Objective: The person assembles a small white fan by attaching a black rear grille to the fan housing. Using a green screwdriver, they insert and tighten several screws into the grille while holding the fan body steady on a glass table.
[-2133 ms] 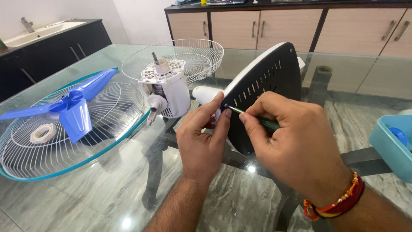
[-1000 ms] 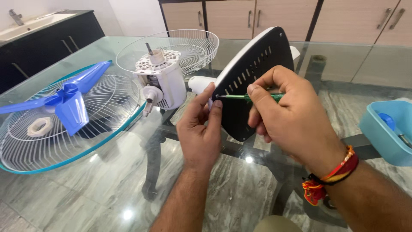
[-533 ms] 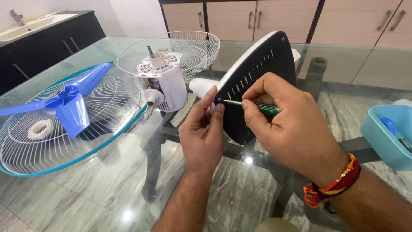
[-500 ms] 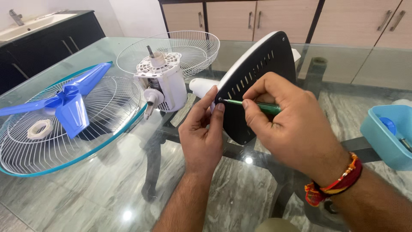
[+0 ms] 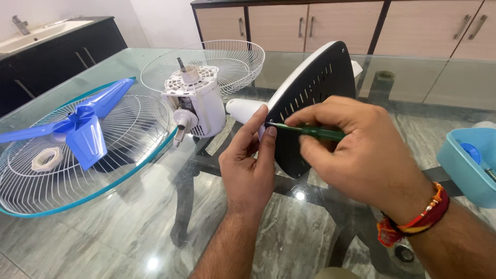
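Right hand (image 5: 356, 155) pinching green screwdriver (image 5: 310, 131), left hand (image 5: 250, 165) pinching the tilted black base plate (image 5: 310, 98) edge; tip may slip, gouging fingertips (image 5: 269, 131) or dropping plate onto glass tabletop (image 5: 124, 206).

The surface (image 5: 129, 170) is clear glass, and you can see the floor through it. On it lie a round wire guard (image 5: 139, 139), a white fan motor (image 5: 199, 106) with another wire guard (image 5: 232, 57), and a light blue box (image 5: 465, 165).
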